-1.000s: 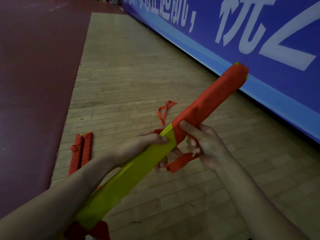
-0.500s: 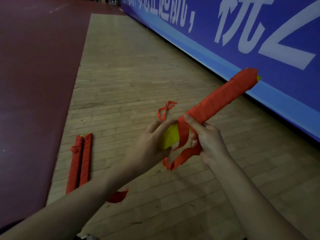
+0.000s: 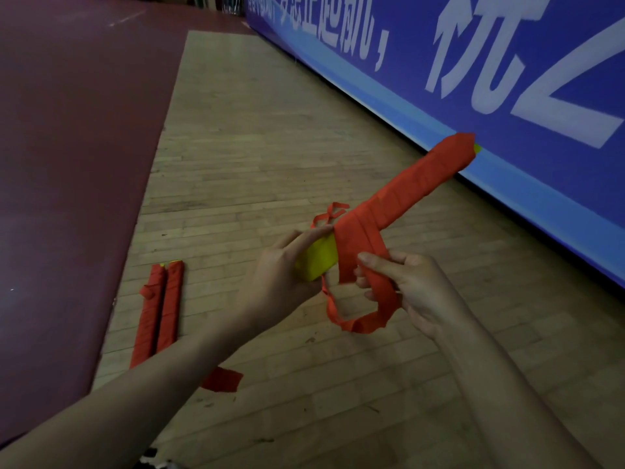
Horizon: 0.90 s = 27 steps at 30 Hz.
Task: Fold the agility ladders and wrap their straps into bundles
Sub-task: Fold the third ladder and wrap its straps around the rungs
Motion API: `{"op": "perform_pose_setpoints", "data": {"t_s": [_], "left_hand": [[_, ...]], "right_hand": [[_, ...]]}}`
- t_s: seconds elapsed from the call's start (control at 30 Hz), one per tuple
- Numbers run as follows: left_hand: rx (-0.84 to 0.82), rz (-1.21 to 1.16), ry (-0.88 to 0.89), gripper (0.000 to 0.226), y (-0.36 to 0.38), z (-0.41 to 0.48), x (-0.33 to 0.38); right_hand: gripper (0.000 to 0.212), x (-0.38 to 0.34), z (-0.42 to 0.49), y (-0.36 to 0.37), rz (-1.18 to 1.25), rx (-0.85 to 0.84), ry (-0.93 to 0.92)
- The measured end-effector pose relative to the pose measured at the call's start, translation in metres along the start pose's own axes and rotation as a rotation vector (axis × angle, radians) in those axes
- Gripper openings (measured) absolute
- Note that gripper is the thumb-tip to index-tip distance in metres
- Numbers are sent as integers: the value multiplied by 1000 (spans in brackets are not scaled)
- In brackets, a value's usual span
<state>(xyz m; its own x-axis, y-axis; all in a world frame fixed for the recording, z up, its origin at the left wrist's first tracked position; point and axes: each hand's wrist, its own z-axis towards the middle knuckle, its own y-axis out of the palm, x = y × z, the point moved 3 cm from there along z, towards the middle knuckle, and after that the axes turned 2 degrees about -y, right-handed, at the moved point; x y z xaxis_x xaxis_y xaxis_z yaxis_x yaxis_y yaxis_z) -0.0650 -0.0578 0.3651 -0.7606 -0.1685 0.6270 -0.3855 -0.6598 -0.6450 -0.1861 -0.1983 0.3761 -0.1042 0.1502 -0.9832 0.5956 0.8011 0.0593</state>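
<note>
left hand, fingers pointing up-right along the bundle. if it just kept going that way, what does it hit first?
Most likely the red strap wraps on the ladder bundle. The left hand grips the bare yellow end, fingertips already at the edge of the wraps. The right hand sits lower right, seemingly off that line.

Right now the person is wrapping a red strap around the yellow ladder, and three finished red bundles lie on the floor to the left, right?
Not quite: the head view shows two finished bundles on the floor, not three. The rest holds: the red strap is going around the yellow ladder.
</note>
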Motion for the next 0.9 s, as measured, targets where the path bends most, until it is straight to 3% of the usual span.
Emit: {"op": "perform_pose_setpoints", "data": {"t_s": [0.2, 0.33, 0.6, 0.8, 0.9], "left_hand": [[-28, -292, -161, 58, -3, 2, 3], [-134, -571, -309, 43, -6, 2, 7], [-395, -1002, -327, 45, -4, -2, 14], [-552, -994, -376, 51, -1, -1, 19], [-596, -856, -340, 45, 0, 0, 21]], "right_hand": [[18, -5, -4, 5, 9, 56, -83], [35, -7, -2, 8, -8, 39, -132], [43, -6, -2, 10, 139, -132, -154], [37, -5, 2, 12, 166, -46, -186], [44, -2, 4, 11, 145, 59, -160]]}}
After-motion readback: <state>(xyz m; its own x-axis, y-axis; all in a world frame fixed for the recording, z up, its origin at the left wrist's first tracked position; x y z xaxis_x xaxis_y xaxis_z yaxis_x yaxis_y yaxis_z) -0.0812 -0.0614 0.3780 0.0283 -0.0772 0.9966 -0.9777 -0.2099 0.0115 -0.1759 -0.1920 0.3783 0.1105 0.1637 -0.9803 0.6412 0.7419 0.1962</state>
